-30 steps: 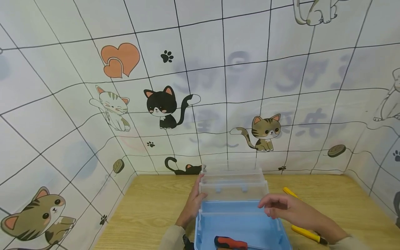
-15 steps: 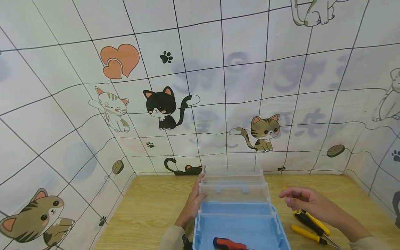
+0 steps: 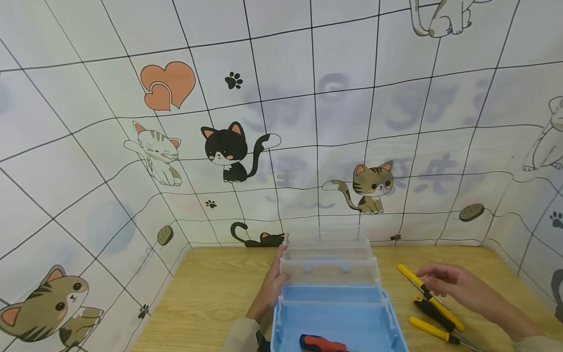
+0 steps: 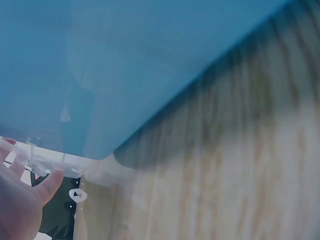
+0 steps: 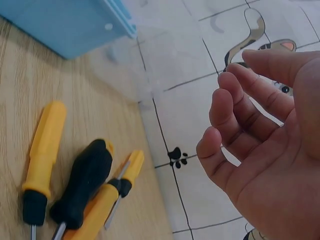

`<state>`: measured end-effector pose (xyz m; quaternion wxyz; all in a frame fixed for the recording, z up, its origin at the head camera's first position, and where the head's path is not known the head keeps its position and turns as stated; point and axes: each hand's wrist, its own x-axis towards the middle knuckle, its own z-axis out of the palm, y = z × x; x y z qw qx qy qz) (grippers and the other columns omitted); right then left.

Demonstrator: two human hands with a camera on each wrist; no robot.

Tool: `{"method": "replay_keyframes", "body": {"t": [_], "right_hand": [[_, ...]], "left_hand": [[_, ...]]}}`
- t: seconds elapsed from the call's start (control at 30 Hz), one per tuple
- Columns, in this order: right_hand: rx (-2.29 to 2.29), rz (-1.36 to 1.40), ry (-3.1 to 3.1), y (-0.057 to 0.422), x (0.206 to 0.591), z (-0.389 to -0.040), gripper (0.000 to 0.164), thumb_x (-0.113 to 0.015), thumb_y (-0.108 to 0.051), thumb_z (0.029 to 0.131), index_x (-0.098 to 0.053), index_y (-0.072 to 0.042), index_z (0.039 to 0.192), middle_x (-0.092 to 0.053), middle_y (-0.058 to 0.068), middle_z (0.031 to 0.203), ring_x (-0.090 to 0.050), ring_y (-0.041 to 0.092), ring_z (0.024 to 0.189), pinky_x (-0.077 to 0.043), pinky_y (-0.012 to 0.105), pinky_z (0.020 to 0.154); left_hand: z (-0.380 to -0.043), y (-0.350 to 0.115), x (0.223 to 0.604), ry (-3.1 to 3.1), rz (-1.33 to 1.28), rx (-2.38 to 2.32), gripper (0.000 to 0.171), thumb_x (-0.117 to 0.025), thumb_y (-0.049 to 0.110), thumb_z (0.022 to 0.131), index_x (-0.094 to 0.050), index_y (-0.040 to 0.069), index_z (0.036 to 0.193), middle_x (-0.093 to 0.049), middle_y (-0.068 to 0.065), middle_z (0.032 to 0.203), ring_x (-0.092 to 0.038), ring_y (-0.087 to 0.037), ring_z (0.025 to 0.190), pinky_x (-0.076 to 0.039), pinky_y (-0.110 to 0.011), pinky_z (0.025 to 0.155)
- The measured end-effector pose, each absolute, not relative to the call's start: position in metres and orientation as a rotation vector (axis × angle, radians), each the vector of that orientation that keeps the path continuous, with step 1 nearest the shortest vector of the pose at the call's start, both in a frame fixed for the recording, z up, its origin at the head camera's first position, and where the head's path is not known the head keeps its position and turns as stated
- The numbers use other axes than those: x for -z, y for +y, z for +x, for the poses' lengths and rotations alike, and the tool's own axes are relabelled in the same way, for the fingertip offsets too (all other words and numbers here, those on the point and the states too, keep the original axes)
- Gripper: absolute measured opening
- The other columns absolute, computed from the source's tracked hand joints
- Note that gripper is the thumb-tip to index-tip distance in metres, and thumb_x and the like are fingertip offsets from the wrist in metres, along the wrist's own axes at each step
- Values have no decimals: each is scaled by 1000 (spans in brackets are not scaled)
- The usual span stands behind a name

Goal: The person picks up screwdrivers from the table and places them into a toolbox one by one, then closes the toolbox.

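Above tabletop [image 3: 215, 293], left grip [image 3: 269, 292] holds lid [image 3: 330, 274]; right grip [image 3: 457, 287] curls loosely.

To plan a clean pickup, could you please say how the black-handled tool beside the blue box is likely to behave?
The black-handled tool should stay stiff, given its thick handle and metal shaft. It is probably handle-heavy, since the shaft is much thinner. Its rounded handle may roll and nudge the yellow-handled tool close beside it.

Left sleeve [image 3: 241, 335]: long, pale beige, plain, cuff at wrist
Right sleeve [image 3: 532, 343]: matching pale beige, just cuff end showing
Left cuff piece [image 3: 263, 341]: black, mostly hidden, details unclear
Hands: left hand [image 3: 269, 289], right hand [image 3: 459, 284], both bare
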<state>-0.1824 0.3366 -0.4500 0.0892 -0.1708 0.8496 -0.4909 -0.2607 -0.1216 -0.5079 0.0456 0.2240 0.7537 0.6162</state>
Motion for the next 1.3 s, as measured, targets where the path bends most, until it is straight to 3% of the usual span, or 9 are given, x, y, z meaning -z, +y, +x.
{"method": "replay_keyframes", "body": {"t": [0.37,0.63,0.83,1.03,1.13,1.3], "right_hand": [[1399,-411,2563,360,467,-182,36,-45,-18,105,-53,10,126,-64,-2,95,-56,18,77,-50,28,64],[1367,-305,2541,366,472,-180,38,-44,-19,106,-52,12,126,-62,6,97,-55,18,75,-50,28,65],[1443,-313,2444,371,479,-179,40,-48,-17,104,-48,16,127,-64,11,102,-59,16,80,-53,29,68],[1487,-259,2348,377,493,-181,50,-60,-18,98,-46,19,128,-64,21,115,-64,14,91,-57,30,79],[1450,-206,2372,376,498,-183,50,-64,-19,95,-50,17,127,-65,18,112,-62,17,89,-57,29,78],[1411,-234,2406,373,504,-180,45,-61,-15,96,-51,16,126,-65,13,105,-60,15,84,-56,29,74]], "left_hand": [[-259,-121,506,2286,663,-1907,72,-41,0,94,-19,25,157,-24,-8,158,-29,-36,140,-16,-70,111],[-264,-121,511,2299,667,-1881,73,-42,-1,94,-15,18,159,-22,-10,160,-27,-37,141,-16,-70,111],[-275,-120,533,2318,626,-1905,75,-42,-1,93,-16,27,158,-16,-3,163,-21,-34,146,-10,-71,112],[-276,-120,537,2327,635,-1911,75,-42,3,93,-16,33,158,-14,2,164,-19,-32,147,-11,-72,112],[-275,-121,537,2313,637,-1917,75,-42,5,94,-16,34,157,-16,2,163,-22,-33,146,-14,-73,110],[-277,-121,539,2308,632,-1915,75,-41,5,94,-15,35,157,-18,2,162,-25,-34,144,-18,-73,109]]}}
